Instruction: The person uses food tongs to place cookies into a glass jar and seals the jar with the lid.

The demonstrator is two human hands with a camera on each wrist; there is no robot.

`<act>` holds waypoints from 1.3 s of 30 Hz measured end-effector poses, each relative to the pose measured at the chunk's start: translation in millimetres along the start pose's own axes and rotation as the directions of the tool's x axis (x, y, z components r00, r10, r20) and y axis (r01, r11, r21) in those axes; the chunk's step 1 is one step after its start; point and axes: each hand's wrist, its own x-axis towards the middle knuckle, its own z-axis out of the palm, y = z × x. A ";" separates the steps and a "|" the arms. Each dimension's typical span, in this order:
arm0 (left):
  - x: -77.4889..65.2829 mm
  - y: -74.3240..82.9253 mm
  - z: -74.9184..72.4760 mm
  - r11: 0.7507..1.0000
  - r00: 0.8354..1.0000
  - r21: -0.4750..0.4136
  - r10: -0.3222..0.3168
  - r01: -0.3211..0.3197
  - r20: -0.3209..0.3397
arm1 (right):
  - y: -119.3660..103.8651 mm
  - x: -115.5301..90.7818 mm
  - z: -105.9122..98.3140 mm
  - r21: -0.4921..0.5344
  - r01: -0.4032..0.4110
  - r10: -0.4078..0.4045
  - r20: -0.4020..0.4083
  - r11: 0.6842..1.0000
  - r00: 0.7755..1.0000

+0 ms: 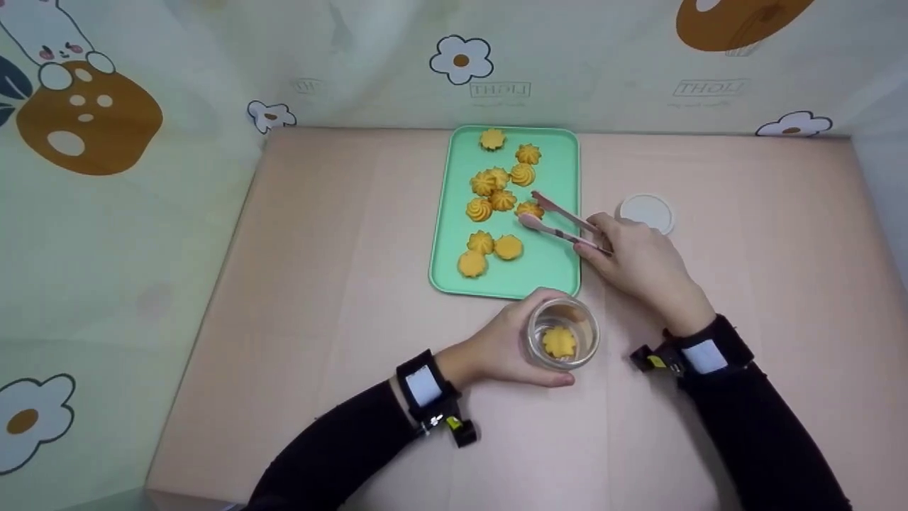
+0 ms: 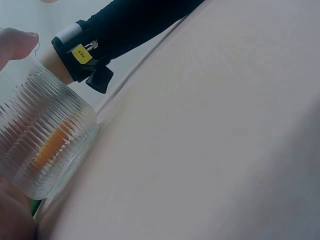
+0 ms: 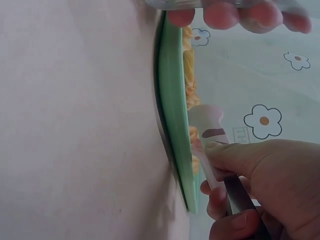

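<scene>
My left hand (image 1: 505, 348) grips a ribbed clear glass jar (image 2: 75, 107) whose mouth faces up. Inside the jar lies one yellow, flower-shaped cookie (image 1: 559, 342), seen as an orange band through the glass in the left wrist view. Pink tongs (image 1: 552, 231) are held between the thumb and fingers of my right hand (image 1: 642, 262). Their two tips stand apart on either side of a swirled cookie (image 1: 528, 209) on the green tray (image 1: 553, 273). Several more cookies (image 1: 503, 200) are scattered over the tray, some swirl side up, others flat side up.
A white round lid (image 1: 647, 213) lies on the table right of the tray, just beyond my right hand. Patterned cloth (image 1: 383, 78) hangs along the table's back and left edges. The jar is close to the tray's near edge.
</scene>
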 end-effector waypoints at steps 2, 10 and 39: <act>0.0 0.4 -0.3 1.000 1.000 -0.004 -0.004 0.004 -0.002 | 0.1 0.2 -2.0 0.005 -0.008 0.008 0.014 1.000 1.000; -0.8 1.2 -0.4 1.000 1.000 -0.006 -0.016 0.016 0.003 | 0.1 -0.4 -8.6 0.014 -0.032 0.031 0.049 0.999 0.998; -0.7 1.6 0.2 0.999 0.999 -0.015 -0.040 0.040 0.008 | -0.1 -17.6 -59.5 0.079 -0.032 0.034 -0.029 0.996 0.999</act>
